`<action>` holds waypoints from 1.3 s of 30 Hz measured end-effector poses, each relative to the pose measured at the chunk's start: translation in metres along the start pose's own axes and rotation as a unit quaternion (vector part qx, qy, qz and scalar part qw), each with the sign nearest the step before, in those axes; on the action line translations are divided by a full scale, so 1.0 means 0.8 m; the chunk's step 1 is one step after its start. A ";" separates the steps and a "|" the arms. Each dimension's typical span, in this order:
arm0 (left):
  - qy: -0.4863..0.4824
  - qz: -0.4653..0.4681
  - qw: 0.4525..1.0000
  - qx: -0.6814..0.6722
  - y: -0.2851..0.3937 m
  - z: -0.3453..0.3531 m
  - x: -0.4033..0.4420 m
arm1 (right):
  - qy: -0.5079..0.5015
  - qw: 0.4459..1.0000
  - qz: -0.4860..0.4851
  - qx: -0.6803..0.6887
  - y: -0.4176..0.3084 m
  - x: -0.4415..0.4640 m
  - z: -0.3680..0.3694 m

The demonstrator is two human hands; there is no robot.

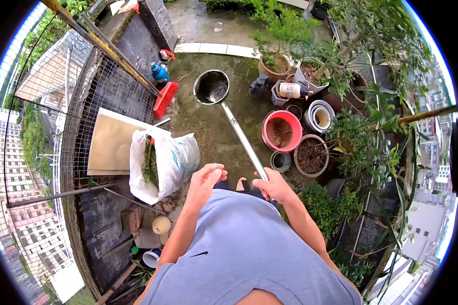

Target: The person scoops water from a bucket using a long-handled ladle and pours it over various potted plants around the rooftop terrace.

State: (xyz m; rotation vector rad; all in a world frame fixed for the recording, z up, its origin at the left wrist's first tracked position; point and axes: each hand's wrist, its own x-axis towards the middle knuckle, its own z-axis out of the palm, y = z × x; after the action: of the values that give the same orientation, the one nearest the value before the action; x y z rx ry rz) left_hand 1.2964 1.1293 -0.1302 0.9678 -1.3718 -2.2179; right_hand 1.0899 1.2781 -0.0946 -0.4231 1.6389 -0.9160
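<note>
My right hand (274,186) is closed round the near end of a long silver pole (244,141). The pole runs forward and slightly left to a round, metal-rimmed black scoop (211,87) over the wet concrete floor. Inside the scoop is something dark and shiny that I cannot make out. My left hand (207,182) is raised at waist height, its fingers curled loosely and apart, with nothing visible in it. Just left of it stands a white plastic bag (175,161) with green plant matter in its opening.
A red bucket (282,131), a soil-filled pot (311,155) and nested white pots (320,117) stand on the right. On the left are a red brush (165,100), a blue bottle (159,72) and a board (109,142) by the mesh fence.
</note>
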 end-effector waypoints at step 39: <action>-0.137 0.008 0.980 0.145 0.722 -0.105 1.435 | 0.084 0.973 0.012 0.216 -0.949 1.067 -0.402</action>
State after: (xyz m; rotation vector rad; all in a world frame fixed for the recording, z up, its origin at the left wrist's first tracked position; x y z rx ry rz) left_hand 0.5209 0.1034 -0.0620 0.7532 -1.8606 -2.2431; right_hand 0.3995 0.3128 -0.0720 -0.0257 1.5340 -1.2803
